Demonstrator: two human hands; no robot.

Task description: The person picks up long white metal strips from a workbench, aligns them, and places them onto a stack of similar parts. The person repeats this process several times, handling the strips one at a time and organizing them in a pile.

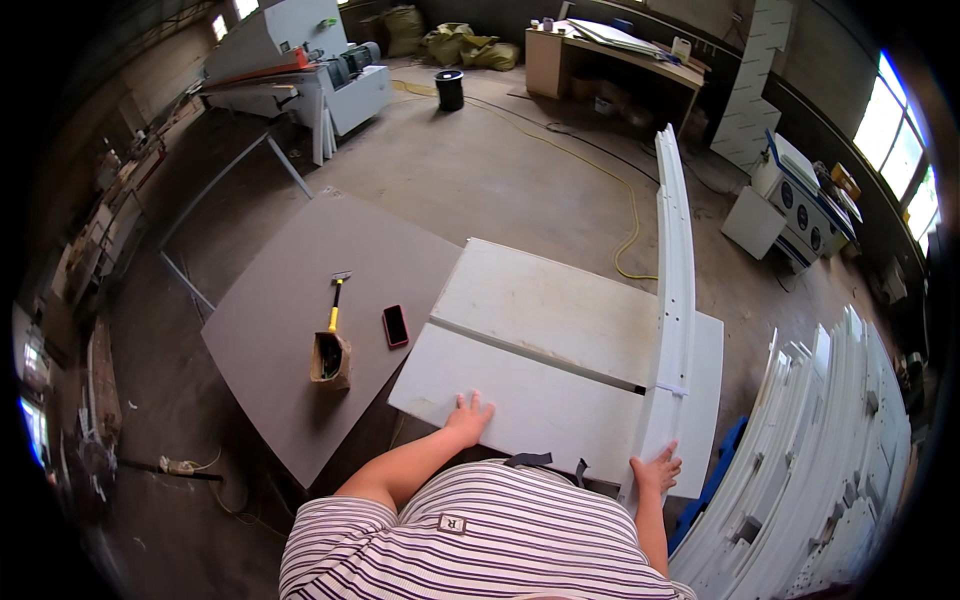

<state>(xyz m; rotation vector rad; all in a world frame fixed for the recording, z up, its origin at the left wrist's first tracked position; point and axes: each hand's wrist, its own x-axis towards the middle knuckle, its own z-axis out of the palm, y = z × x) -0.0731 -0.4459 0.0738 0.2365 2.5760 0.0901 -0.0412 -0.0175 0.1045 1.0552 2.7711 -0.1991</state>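
Note:
A white board [530, 390] with a dark groove between it and a second white board [560, 300] lies in front of me. My left hand [468, 420] rests flat near the closer board's front edge, fingers spread, holding nothing. Across the right part of the boards runs a long white rail [674, 310] with small holes, its far end reaching past them. At the rail's near end lies my right hand [656, 470], fingers apart; whether its palm presses on the rail or the board I cannot tell. A thin band [668, 389] crosses the rail.
On a brown-grey sheet [300, 270] to the left are a yellow-handled scraper [334, 310], a small cardboard box [330, 362] and a phone [396, 326]. Several white rails [810, 450] are stacked at right. A yellow hose [632, 215], black bucket [450, 90] and desk [545, 65] stand farther off.

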